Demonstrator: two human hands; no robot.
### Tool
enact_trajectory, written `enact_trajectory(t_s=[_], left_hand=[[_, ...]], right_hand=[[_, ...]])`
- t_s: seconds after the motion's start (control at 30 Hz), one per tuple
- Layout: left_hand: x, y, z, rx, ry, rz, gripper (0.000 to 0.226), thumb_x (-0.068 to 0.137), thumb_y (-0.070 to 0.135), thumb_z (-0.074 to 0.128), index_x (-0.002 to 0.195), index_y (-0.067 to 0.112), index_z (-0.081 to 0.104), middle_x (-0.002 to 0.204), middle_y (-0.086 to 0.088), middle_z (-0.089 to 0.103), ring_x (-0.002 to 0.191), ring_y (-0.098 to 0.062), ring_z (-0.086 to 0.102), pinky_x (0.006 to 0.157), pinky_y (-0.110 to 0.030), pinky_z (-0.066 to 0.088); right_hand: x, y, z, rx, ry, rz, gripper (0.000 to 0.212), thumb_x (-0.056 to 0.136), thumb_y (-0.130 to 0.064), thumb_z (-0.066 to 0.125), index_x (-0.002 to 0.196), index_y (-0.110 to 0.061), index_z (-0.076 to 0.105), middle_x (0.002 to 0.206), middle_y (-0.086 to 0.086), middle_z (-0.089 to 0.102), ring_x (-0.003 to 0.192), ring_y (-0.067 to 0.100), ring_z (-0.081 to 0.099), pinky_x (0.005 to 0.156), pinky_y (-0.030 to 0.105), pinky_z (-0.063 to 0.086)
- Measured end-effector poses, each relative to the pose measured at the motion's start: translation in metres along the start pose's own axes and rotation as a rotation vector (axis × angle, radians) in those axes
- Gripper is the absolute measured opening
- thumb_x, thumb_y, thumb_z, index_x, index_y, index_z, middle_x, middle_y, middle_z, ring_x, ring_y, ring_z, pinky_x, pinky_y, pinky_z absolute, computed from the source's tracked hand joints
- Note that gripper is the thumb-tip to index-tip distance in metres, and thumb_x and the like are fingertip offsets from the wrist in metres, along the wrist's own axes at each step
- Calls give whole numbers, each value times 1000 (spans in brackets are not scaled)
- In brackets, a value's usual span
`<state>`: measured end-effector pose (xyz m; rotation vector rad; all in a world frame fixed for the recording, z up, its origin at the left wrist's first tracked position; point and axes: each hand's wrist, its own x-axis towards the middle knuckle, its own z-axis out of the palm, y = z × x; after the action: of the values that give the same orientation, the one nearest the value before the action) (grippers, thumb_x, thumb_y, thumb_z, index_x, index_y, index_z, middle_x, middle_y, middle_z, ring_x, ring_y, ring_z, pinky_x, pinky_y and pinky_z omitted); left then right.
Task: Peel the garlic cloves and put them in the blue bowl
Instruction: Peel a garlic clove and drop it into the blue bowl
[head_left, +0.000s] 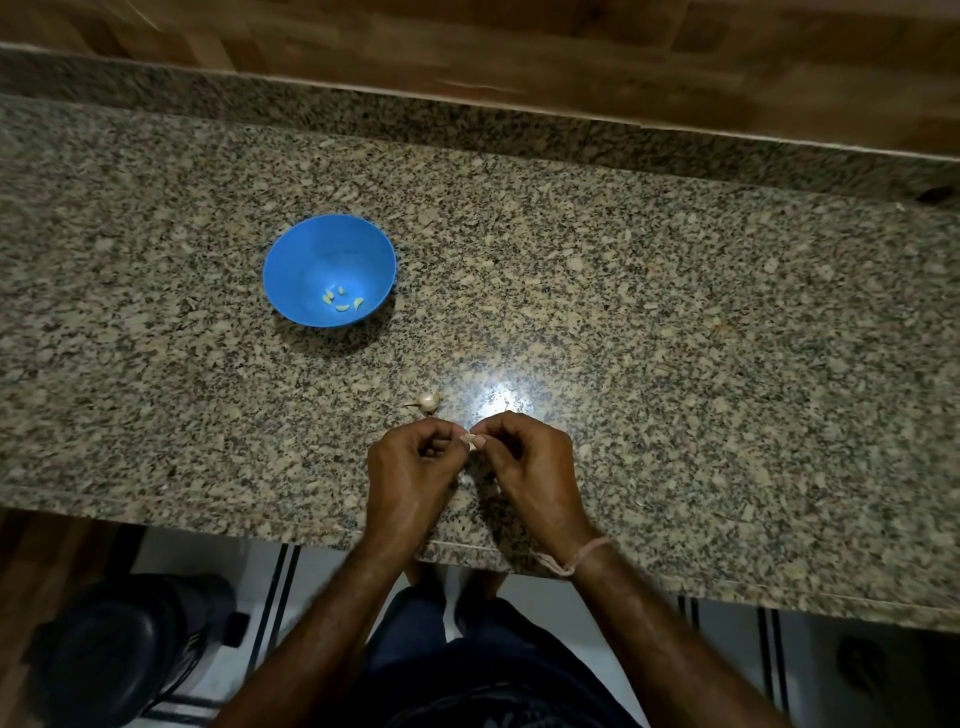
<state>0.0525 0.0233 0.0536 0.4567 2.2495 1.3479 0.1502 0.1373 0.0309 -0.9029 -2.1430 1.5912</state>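
- Head view is showing my left hand (406, 467) and right hand (530, 467) meeting over the near part of the bench (675, 312).
- I am pinching one clove (471, 440) between the curled fingertips of both hands, each hand taking one end.
- I am judging the clove to be light and small, firm inside, with dry papery skin that tears easily. Once bare it will likely be slippery, so I am keeping to the ends and working a nail under the skin there.
- I am counting one clove in my hands and one garlic piece (429, 401) with a short stem, lying on the bench just beyond them.
- I am also counting one bowl (322, 249), well apart to the far left, with four peeled cloves (342, 307) lying in it.
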Motion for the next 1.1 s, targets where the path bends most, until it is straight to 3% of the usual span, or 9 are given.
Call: enact_trajectory(t_s=[0.2, 0.37, 0.47, 0.53, 0.67, 0.8, 0.93, 1.03, 1.1], left_hand=[[0, -4, -1, -19, 1, -20, 3, 85, 17, 83, 85, 19, 81, 72, 12, 75, 69, -2, 71, 62, -11, 51], [0, -9, 6, 33, 27, -53, 9, 86, 13, 78, 84, 22, 78, 70, 12, 72, 66, 0, 68, 60, -11, 49], [-1, -12, 8, 88, 7, -58, 9, 86, 12, 76, 83, 20, 77, 69, 12, 71, 66, 1, 67, 58, -9, 47], [0, -16, 8, 116, 15, -62, 11, 86, 10, 75, 84, 21, 77, 70, 12, 71, 67, 2, 66, 58, -8, 46], [4, -20, 7, 72, 32, -55, 19, 90, 7, 72, 93, 25, 77, 83, 15, 74, 78, 2, 68, 66, -6, 49], [7, -15, 2, -29, -34, -35, 12, 93, 14, 74, 96, 24, 80, 84, 13, 77, 81, -1, 72, 67, -10, 52], [8, -12, -3, -93, -66, -64, 7, 91, 11, 76, 92, 17, 79, 79, 5, 78, 75, -8, 74, 66, -18, 56], [10, -9, -4, -134, -104, -95, 5, 91, 10, 77, 90, 14, 79, 77, 1, 78, 74, -14, 76, 69, -25, 61], [10, -8, -3, -132, -104, -110, 8, 90, 7, 76, 86, 13, 79, 74, 1, 77, 71, -12, 75, 66, -22, 58]], right_hand=[[-1, 0, 0, 63, -15, 31, 11, 96, -11, 72, 94, -18, 80, 87, -8, 77, 86, 12, 73, 79, 41, 61], [6, 2, 5, 304, -39, 248, 6, 96, -10, 73, 96, -13, 79, 90, 3, 79, 88, 24, 76, 82, 45, 64], [6, -1, 7, 513, -27, 442, 6, 98, -8, 71, 99, -5, 76, 83, 10, 75, 72, 21, 68, 63, 32, 58], [7, 2, 9, 573, -7, 511, 7, 98, -10, 72, 100, -4, 75, 85, 16, 73, 70, 20, 64, 60, 30, 54], [9, 10, 8, 404, -16, 386, 4, 96, -9, 74, 96, -6, 77, 90, 17, 77, 82, 35, 74, 75, 43, 62], [9, 6, 6, 258, -35, 267, 6, 91, -11, 80, 91, -6, 76, 85, 9, 78, 82, 27, 77, 73, 40, 65], [8, 3, 6, 381, -30, 314, 3, 94, -4, 74, 95, -5, 77, 87, 14, 78, 79, 32, 74, 80, 56, 64], [5, 0, 9, 500, -9, 405, 6, 95, 0, 71, 97, -3, 76, 85, 15, 78, 77, 27, 70, 85, 60, 60], [5, -1, 9, 470, -7, 387, 7, 94, 1, 71, 95, -3, 77, 87, 15, 78, 80, 29, 73, 85, 59, 62]])
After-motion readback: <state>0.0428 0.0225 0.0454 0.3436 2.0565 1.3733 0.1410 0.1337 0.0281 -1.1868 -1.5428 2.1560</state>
